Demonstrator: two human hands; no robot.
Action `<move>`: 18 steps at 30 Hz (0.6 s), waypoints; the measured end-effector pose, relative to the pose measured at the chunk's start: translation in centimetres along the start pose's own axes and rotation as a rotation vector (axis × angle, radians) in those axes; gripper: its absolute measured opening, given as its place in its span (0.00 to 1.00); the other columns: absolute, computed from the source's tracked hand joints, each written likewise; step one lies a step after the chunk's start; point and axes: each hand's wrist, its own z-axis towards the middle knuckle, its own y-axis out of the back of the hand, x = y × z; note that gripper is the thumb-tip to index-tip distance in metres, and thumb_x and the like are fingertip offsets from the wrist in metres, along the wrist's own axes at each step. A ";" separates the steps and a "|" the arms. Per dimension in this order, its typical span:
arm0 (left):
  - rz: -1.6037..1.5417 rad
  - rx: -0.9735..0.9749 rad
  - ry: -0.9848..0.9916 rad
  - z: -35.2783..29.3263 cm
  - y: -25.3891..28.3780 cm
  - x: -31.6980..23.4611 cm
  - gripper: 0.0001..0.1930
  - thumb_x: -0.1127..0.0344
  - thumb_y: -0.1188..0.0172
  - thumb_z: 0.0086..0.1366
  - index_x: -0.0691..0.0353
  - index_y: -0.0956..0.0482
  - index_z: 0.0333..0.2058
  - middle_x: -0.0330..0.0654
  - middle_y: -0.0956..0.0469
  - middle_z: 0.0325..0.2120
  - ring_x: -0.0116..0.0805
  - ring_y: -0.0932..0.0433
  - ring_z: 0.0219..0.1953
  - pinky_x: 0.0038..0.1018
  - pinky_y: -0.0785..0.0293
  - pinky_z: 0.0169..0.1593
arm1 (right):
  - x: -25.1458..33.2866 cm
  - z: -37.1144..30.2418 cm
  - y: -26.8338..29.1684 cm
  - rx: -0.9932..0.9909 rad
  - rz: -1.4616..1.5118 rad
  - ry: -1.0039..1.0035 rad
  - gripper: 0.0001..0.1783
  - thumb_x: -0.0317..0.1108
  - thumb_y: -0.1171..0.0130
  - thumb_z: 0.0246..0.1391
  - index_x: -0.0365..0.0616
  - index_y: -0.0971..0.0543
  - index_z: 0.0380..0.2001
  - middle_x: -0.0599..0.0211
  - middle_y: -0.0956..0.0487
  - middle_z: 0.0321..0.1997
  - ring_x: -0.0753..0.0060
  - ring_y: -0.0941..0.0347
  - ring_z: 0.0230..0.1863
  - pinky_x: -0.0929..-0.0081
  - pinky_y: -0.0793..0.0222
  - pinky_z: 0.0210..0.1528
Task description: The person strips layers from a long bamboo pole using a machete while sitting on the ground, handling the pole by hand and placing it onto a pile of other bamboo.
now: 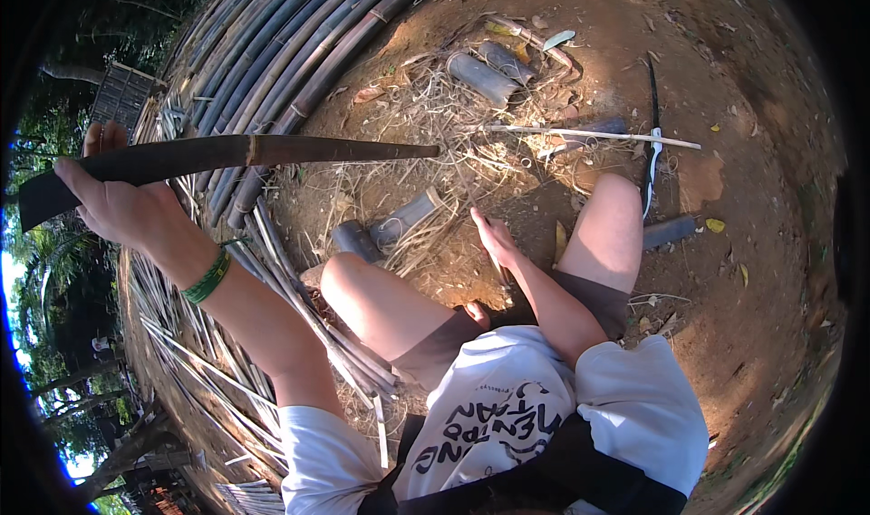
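Note:
My left hand [131, 208], raised at the left, is closed around the broad end of a long dark piece that looks like split bamboo [299, 150]. A pale node ring crosses the piece, and its narrow end points right, over the ground litter. My right hand [494, 238] is closed, low between my knees. A thin, narrow item [500, 272] shows just below its fingers; its kind cannot be made out. On the ground past my right knee lies a long slim tool [652, 148], dark at one end and white at the other.
Long bamboo poles [313, 48] are stacked at the far left. Thin split strips [213, 361] lie beside my left arm. Short bamboo sections [483, 78] and shavings [412, 98] litter the dirt ahead. A pale stick [589, 134] crosses the slim tool.

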 end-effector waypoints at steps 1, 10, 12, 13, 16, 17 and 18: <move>-0.131 0.014 0.113 0.1 -0.7 0.1 0.22 0.50 0.55 0.75 0.70 0.38 0.44 0.46 0.31 0.26 0.35 0.29 0.27 0.29 0.25 0.35 | -0.2 -0.2 0.4 -0.010 -0.017 0.017 0.40 0.69 0.51 0.59 0.39 0.30 0.15 0.67 0.33 0.11 0.70 0.32 0.16 0.63 0.40 0.22; -0.378 0.337 0.298 2.8 0.1 2.7 0.29 0.33 0.65 0.70 0.58 0.42 0.30 0.36 0.43 0.19 0.27 0.43 0.20 0.23 0.41 0.30 | 0.1 -0.9 -1.0 0.039 -0.101 0.163 0.37 0.69 0.52 0.60 0.44 0.31 0.16 0.76 0.37 0.11 0.78 0.36 0.14 0.70 0.39 0.17; -0.372 0.339 0.274 2.5 -0.4 2.2 0.30 0.32 0.66 0.69 0.58 0.42 0.31 0.35 0.43 0.18 0.26 0.43 0.20 0.21 0.42 0.29 | 1.3 -2.3 -1.4 0.057 -0.075 0.187 0.36 0.68 0.52 0.60 0.45 0.32 0.17 0.75 0.34 0.11 0.77 0.35 0.13 0.71 0.40 0.17; -0.385 0.355 0.275 2.4 -0.4 2.3 0.31 0.31 0.65 0.68 0.58 0.41 0.33 0.35 0.43 0.18 0.25 0.44 0.19 0.21 0.42 0.28 | 3.1 -4.0 -1.7 0.073 -0.049 0.176 0.36 0.67 0.52 0.60 0.45 0.32 0.16 0.74 0.33 0.11 0.77 0.35 0.13 0.72 0.40 0.17; -0.450 0.421 0.283 2.2 -1.2 2.1 0.33 0.28 0.65 0.66 0.58 0.39 0.38 0.35 0.43 0.17 0.24 0.44 0.19 0.19 0.43 0.27 | 3.8 -4.5 -2.1 0.121 0.038 0.206 0.34 0.65 0.51 0.62 0.46 0.32 0.16 0.73 0.33 0.10 0.78 0.34 0.12 0.73 0.40 0.16; -0.439 0.435 0.272 2.3 -1.4 2.1 0.35 0.26 0.65 0.64 0.58 0.38 0.39 0.35 0.43 0.17 0.24 0.44 0.19 0.20 0.43 0.27 | 3.7 -4.2 -2.2 0.137 0.045 0.232 0.34 0.64 0.52 0.62 0.46 0.32 0.15 0.73 0.34 0.09 0.78 0.33 0.12 0.72 0.39 0.17; -0.421 0.420 0.280 2.0 -1.6 1.9 0.35 0.26 0.65 0.64 0.58 0.38 0.38 0.35 0.43 0.17 0.24 0.44 0.19 0.20 0.43 0.27 | 3.3 -4.2 -2.2 0.151 0.051 0.246 0.34 0.64 0.52 0.63 0.46 0.32 0.15 0.72 0.34 0.09 0.79 0.32 0.11 0.72 0.39 0.17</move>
